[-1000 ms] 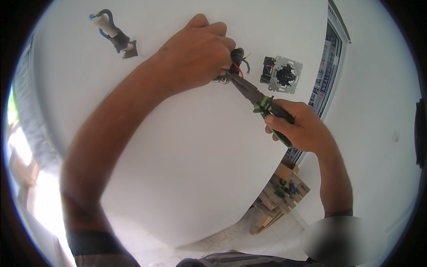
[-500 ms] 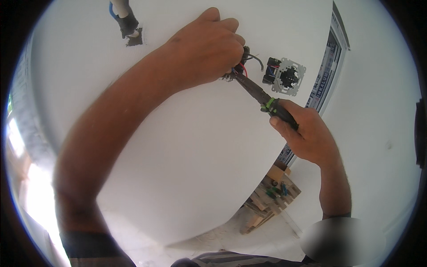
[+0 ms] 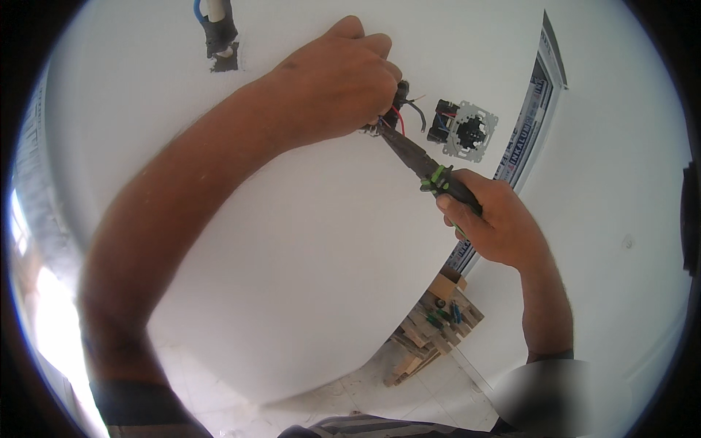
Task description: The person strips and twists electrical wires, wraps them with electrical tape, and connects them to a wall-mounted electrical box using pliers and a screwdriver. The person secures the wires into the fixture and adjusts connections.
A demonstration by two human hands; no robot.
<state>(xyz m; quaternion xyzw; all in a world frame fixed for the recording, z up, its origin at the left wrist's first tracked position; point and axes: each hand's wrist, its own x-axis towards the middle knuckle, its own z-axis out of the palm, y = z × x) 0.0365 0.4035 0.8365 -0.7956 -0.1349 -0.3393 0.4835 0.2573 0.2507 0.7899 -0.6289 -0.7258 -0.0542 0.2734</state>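
Wall (image 3: 277, 255) spreads white and wide below my left forearm and between my two arms, so the most room lies beneath the work. Its right edge runs along the frame (image 3: 527, 128), a strip in printed film that passes behind my right hand (image 3: 489, 215); that side is tighter. Just right of the work sits the socket (image 3: 478, 135), grey plate and black middle, near the pliers (image 3: 410, 157) but apart from them. Upper left, a cable (image 3: 219, 29) comes out of a ragged hole (image 3: 226, 60), well apart from my left hand (image 3: 350, 80).

I have my right hand wrapped round the pliers' handles — black with green trim — and the dark nose slants up and left to the fitting (image 3: 369, 130) under my left hand. Only a sliver of metal shows there; whether the tips are closed on anything, I cannot tell. My left fingers curl in, their grip hidden — the back of the hand covers it. Wires (image 3: 421, 114) stick out beside it: one red, one dark and bending down at its end.
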